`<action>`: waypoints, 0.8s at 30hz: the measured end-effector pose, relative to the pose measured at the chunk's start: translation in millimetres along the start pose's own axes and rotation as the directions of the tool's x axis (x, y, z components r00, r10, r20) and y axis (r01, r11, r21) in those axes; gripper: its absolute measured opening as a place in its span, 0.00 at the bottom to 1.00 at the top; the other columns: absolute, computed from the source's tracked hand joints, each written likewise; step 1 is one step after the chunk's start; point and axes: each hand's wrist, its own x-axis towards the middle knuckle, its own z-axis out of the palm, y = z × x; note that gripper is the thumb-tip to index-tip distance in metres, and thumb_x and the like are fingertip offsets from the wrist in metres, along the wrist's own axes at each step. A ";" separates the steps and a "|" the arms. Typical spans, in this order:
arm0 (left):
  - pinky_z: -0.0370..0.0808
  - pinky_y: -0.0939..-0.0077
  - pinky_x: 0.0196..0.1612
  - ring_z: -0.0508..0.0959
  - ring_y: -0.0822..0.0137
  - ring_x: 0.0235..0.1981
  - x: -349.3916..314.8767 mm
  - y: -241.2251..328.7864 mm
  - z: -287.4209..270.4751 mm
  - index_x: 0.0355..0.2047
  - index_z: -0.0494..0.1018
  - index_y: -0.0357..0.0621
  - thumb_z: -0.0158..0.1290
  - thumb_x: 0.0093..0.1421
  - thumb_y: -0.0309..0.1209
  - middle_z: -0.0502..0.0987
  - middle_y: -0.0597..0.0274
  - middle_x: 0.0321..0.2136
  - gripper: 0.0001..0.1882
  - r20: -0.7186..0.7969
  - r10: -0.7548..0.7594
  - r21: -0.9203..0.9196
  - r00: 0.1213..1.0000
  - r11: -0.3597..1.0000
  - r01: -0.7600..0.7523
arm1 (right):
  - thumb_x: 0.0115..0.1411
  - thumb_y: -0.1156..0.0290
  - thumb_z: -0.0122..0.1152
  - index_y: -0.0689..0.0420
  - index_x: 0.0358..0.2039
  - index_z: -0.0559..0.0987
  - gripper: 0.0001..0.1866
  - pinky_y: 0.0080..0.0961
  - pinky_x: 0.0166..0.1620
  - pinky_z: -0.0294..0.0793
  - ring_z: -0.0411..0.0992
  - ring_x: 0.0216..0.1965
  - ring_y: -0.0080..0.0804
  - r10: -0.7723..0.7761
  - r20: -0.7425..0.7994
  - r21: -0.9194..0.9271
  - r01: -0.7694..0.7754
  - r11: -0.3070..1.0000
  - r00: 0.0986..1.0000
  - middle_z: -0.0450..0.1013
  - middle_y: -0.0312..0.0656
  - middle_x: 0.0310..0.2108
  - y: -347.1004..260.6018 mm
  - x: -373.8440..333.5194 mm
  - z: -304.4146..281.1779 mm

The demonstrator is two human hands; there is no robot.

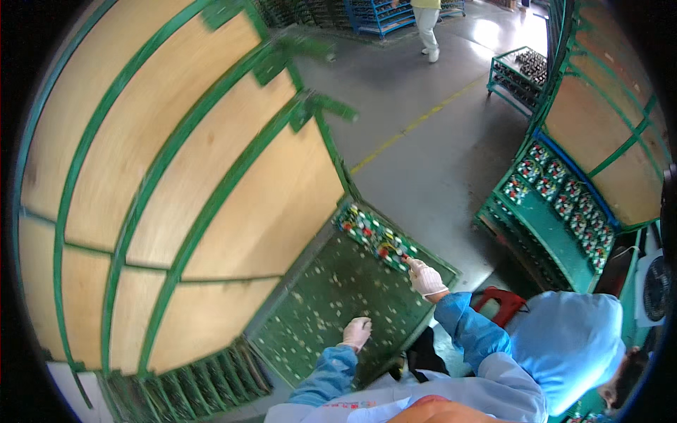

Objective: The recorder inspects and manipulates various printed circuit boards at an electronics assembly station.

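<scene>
My left hand (pixel 357 333), in a white glove, hangs over the speckled green tabletop (pixel 310 303) with its fingers curled in; whether anything is inside them is hidden. My right hand (pixel 425 277), gloved too, reaches to the near right end of a row of green circuit boards (pixel 370 234) along the far edge of this table. Its fingers are pinched together at the boards, and something small and reddish shows at the fingertips, too small to name. The boards carry red, white and yellow parts. Both my arms wear blue sleeves.
A green-framed rack with wooden panels (pixel 247 204) rises at the left. Slotted green trays (pixel 190 384) stand below it. At the right, a co-worker's blue cap (pixel 564 345) is close beside a red stool (pixel 499 304). Beyond are a green bench (pixel 546 225) with boards, a cart (pixel 520 74) and a walking person (pixel 427 28).
</scene>
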 end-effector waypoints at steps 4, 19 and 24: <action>0.70 0.58 0.54 0.72 0.48 0.51 135.6 6.0 -17.7 0.53 0.69 0.44 0.52 0.59 0.38 0.72 0.48 0.50 0.22 -0.095 0.194 0.238 0.976 0.957 -0.167 | 0.60 0.71 0.48 0.56 0.60 0.63 0.26 0.41 0.44 0.75 0.74 0.43 0.51 0.013 -0.010 -0.053 -0.013 0.999 1.000 0.69 0.52 0.51 15.8 76.9 35.5; 0.68 0.50 0.56 0.59 0.51 0.62 343.6 74.2 -55.2 0.58 0.61 0.54 0.60 0.52 0.37 0.63 0.58 0.56 0.33 0.155 -0.039 0.688 0.987 0.721 -0.080 | 0.56 0.65 0.58 0.57 0.39 0.73 0.13 0.46 0.33 0.74 0.76 0.36 0.47 0.104 0.224 -0.211 -0.056 0.976 0.969 0.67 0.52 0.40 31.5 127.0 60.8; 0.67 0.48 0.56 0.57 0.51 0.63 340.3 80.8 -57.5 0.54 0.68 0.55 0.60 0.50 0.35 0.63 0.59 0.56 0.29 0.181 -0.003 0.765 0.983 0.629 -0.139 | 0.55 0.64 0.61 0.57 0.35 0.76 0.12 0.46 0.33 0.74 0.77 0.35 0.46 0.108 0.243 -0.220 -0.054 0.974 0.964 0.67 0.53 0.43 27.9 121.3 59.3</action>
